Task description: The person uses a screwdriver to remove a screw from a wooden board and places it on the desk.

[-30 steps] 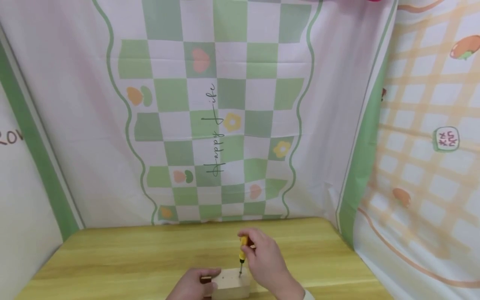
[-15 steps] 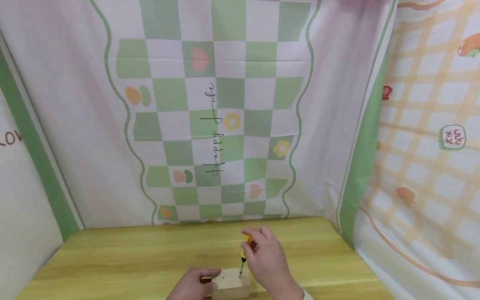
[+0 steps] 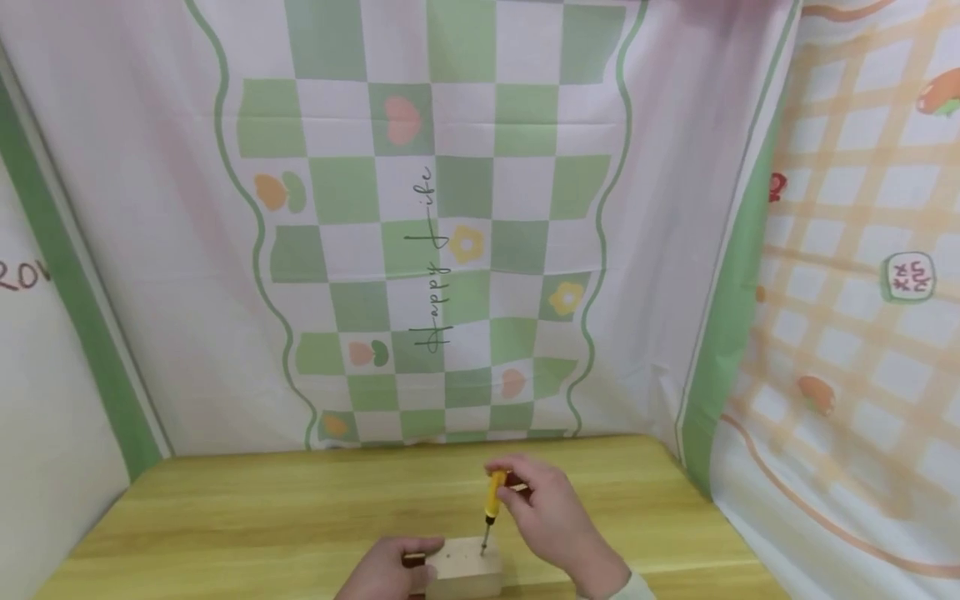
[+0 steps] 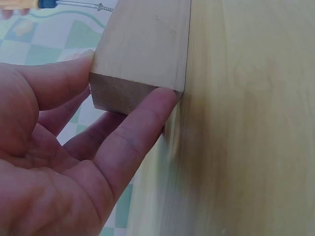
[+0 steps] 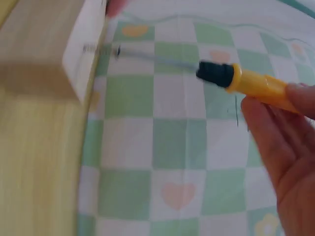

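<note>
A pale wooden block [image 3: 463,570] lies on the table near its front edge in the head view. My left hand [image 3: 386,571] grips its left end, thumb on one side and fingers on the other; the left wrist view shows fingertips on the block's edges. A screw [image 4: 104,7] stands partly sunk in the block's top face. Between the thumb and fingers of my right hand [image 3: 551,517] is a screwdriver [image 3: 492,497] with a yellow handle and black collar. Its shaft leans a little to the right, and its tip meets the screw head [image 5: 116,51].
A small dark hole [image 3: 448,556] shows in the block's top, left of the screw. The wood-grain table [image 3: 262,508] stretches around the hands. Behind it hangs a green-and-white checked cloth [image 3: 465,292], with an orange-checked cloth [image 3: 847,333] at the right.
My right hand has shifted slightly to the right and its fingers have moved on the handle. The screwdriver leans more to the right. The left hand and block keep their place.
</note>
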Motion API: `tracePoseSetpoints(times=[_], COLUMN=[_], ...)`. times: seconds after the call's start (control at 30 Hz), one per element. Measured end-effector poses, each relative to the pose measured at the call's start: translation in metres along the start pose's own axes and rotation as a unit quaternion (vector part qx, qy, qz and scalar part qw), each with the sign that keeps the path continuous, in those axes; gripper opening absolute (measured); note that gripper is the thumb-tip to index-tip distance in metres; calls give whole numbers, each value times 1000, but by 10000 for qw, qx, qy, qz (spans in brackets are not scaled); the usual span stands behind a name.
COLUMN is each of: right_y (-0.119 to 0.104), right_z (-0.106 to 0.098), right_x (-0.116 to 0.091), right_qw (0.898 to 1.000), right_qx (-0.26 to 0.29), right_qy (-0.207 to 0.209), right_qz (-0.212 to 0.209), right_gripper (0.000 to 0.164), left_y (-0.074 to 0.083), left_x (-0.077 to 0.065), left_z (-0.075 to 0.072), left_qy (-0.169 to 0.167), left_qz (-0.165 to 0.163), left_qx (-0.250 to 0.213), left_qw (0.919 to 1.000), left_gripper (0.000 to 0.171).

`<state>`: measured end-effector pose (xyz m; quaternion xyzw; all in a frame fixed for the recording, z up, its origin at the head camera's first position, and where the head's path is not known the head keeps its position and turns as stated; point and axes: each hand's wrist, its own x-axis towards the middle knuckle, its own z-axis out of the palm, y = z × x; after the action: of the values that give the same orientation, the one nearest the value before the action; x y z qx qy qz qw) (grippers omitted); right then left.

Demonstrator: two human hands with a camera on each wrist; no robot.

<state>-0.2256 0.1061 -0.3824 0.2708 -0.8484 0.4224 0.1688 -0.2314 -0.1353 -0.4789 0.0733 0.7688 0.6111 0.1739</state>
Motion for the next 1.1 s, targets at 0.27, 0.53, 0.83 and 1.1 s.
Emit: tracePoseSetpoints(times=[0.27,0.53,0.83,1.1], right_y=[-15,-17,-10,-20], right_z=[6,-3,-13,-8], right_x=[0,3,8,9], right_qw=[9828,9969,9822,9844], right_qx=[-1582,-641,-1819,-1670], right_qy=[885,187,-404,-463], right_qz=[364,425,230,295], right_gripper=[21,23,29,21], left_y=[-1,0,0,-1], left_x=[-1,-1,-2,-1], left_z=[1,0,-1,-1], left_qy=[32,5,-19,-125], left_qz=[17,26,143,146], left_qx=[-18,26,-13,-61], left_qw=[10000,10000,9999,9998], left_gripper=[39,39,39,40])
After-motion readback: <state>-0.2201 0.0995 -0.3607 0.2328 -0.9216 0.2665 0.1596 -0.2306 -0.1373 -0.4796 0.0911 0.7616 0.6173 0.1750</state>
